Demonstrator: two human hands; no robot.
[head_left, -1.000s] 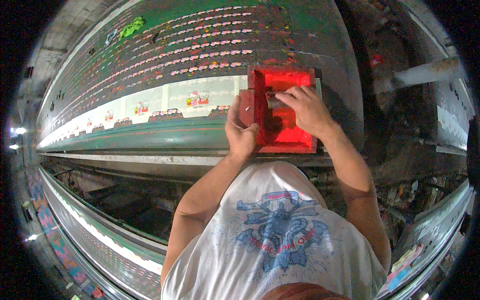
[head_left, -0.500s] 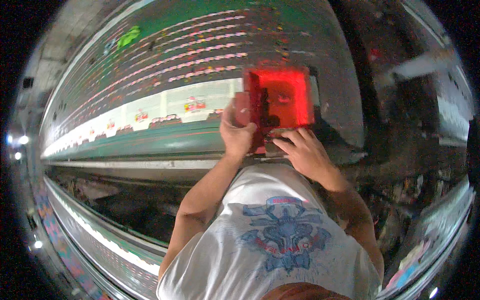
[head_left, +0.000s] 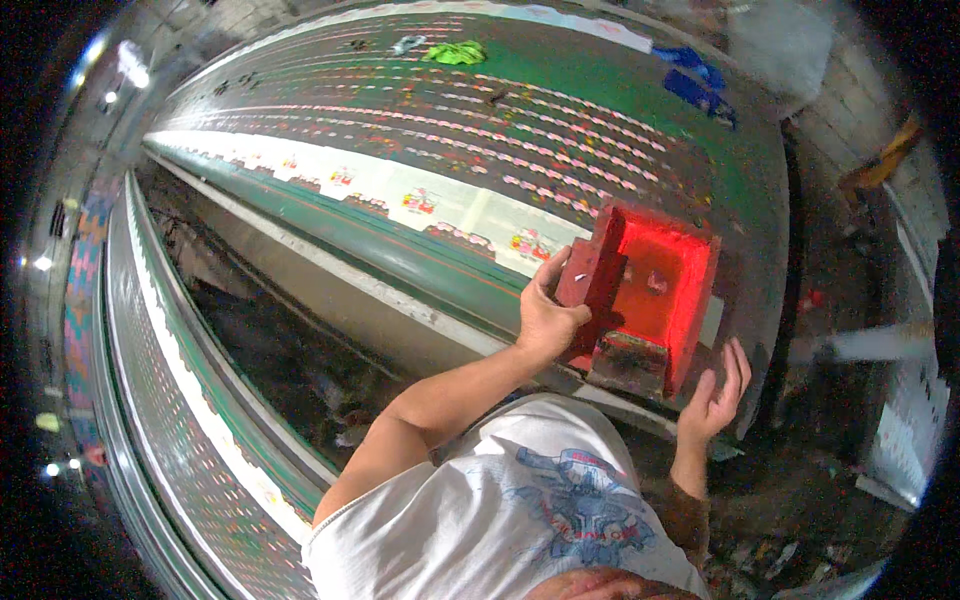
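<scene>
A red box-like screen-printing frame [head_left: 697, 305] sits at the near right end of the long printing table [head_left: 745, 260]. Wet red ink [head_left: 650, 283] coats its inside. Across its near end lies a dark, ink-stained strip [head_left: 630, 366], whose kind I cannot make out. My left hand [head_left: 550, 318] is wrapped round the block on the frame's left side, thumb on top. My right hand [head_left: 715, 393] is off the frame's right side, fingers stretched out and holding nothing. White printed fabric [head_left: 470, 215] runs along the table's near edge, to the left of the frame.
Rows of small printed pieces [head_left: 560, 150] cover the table. A bright green cloth [head_left: 457, 52] and a blue cloth [head_left: 697, 88] lie toward the far side. A second long table [head_left: 190, 430] stands at the left, across a dark gap. A wall [head_left: 850, 120] rises on the right.
My view has turned, so the table and frame appear slanted and farther right. My right hand has come away from the frame's near edge and opened; my left hand still grips the frame.
</scene>
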